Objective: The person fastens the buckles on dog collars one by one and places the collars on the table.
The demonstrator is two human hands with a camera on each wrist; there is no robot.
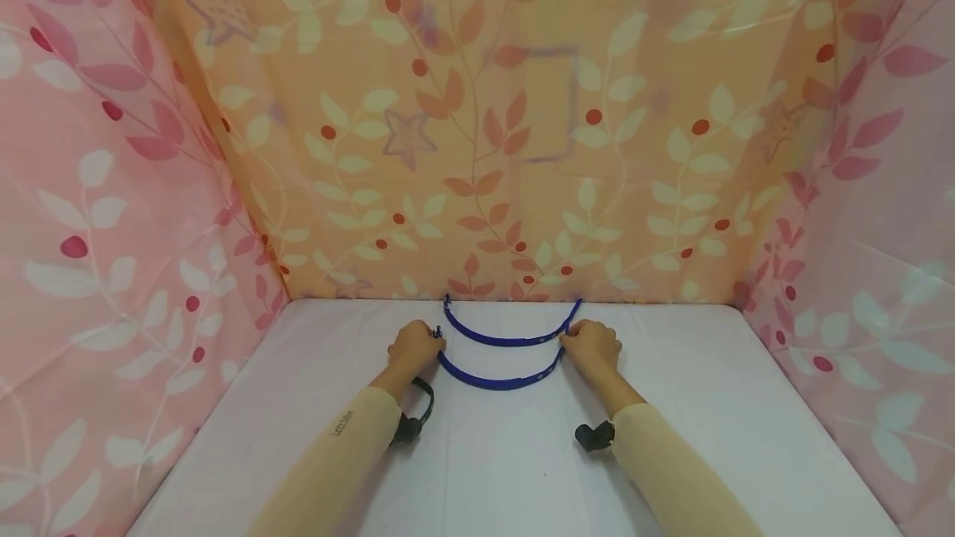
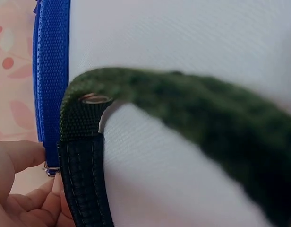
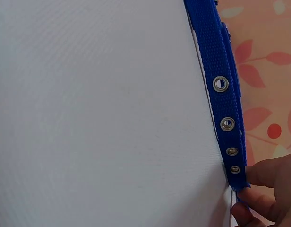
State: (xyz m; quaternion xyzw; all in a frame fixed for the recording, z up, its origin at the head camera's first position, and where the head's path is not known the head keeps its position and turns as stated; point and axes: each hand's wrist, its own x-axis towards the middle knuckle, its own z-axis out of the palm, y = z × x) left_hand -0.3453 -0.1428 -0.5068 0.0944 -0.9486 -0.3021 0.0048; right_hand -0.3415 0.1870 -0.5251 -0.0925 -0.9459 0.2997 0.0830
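Two blue webbing collars with metal fittings lie in curves on the white table. My left hand pinches the buckle end of the nearer collar; the left wrist view shows my thumb against the blue webbing beside a small metal buckle. At the other end, my right hand pinches the tip, just below a row of metal eyelets. Behind it, the farther collar curves the same way, its right side passing close to my right fingers. Whether they touch it, I cannot tell.
The white table ends at an orange leaf-patterned curtain at the back. Pink patterned curtains stand at both sides. A dark strap hangs from my left wrist, and a black wrist camera is on my right.
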